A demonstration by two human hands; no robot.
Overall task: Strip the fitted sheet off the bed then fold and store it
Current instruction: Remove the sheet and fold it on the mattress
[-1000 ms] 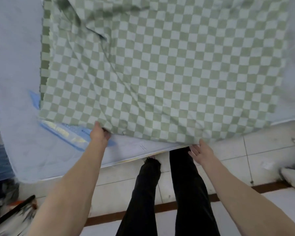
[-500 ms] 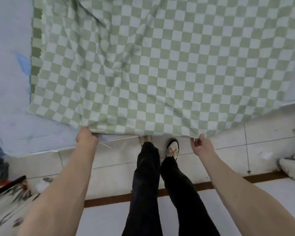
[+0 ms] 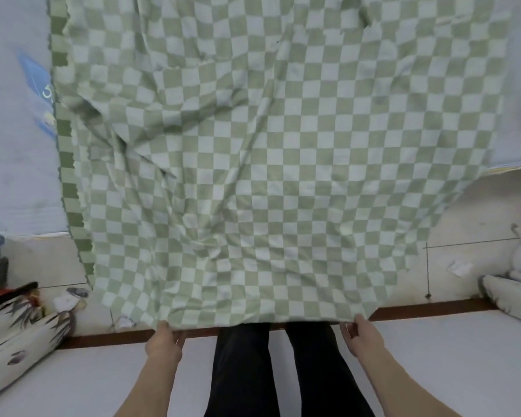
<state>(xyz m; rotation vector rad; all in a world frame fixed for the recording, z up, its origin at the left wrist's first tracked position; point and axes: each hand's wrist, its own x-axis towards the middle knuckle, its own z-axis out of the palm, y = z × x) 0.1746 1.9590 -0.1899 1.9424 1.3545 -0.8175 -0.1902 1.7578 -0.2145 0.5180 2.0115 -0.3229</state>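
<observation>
One green-and-white checkered sheet spreads out above both hands. Two hands hold its near edge: the left hand and the right hand. Two legs in black trousers stand between them. Two rolled patterned bundles lie on the floor, one left of the left hand, one right of the right hand. One pale mattress lies beyond the hands.

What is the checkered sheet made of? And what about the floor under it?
The checkered sheet looks like soft woven cloth, probably cotton: matte, and it creases and sags where the left hand and right hand grip its edge. The floor looks like hard pale tile, slightly shiny, with thin straight joint lines.
</observation>
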